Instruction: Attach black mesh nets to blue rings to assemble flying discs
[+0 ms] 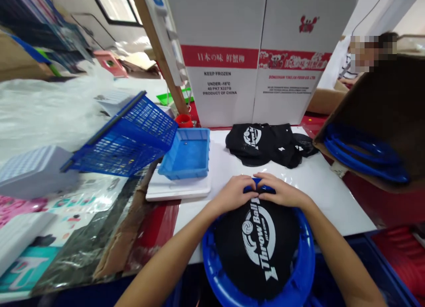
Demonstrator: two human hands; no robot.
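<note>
Both hands are closing around the far rim of a blue ring (210,258), with the left hand (236,192) and right hand (280,192) sitting side by side, their fingertips nearly meeting. They are covering most of that stretch of rim, so only small patches of blue are showing between the fingers, and the undersides of the grip are staying out of sight. A black cloth (257,245) printed "Throw Ball" is filling the middle of the ring; how its edge is meeting the rim under the hands is hard to make out. The ring is overlapping the near edge of the white surface (325,205), and the bottom of the picture is cutting off its lowest part; whether it is resting on anything is impossible to tell.

Beyond it, more black cloths (262,143) are lying bunched, their folds hiding most of their prints. At right, a brown carton (372,99) is tilting, its shadowed inside holding blue rings (361,156) too dark to count. A person (387,39) is showing only partly behind it. A light-blue tray (189,156) is standing at left beside a tilting blue basket (133,134).
</note>
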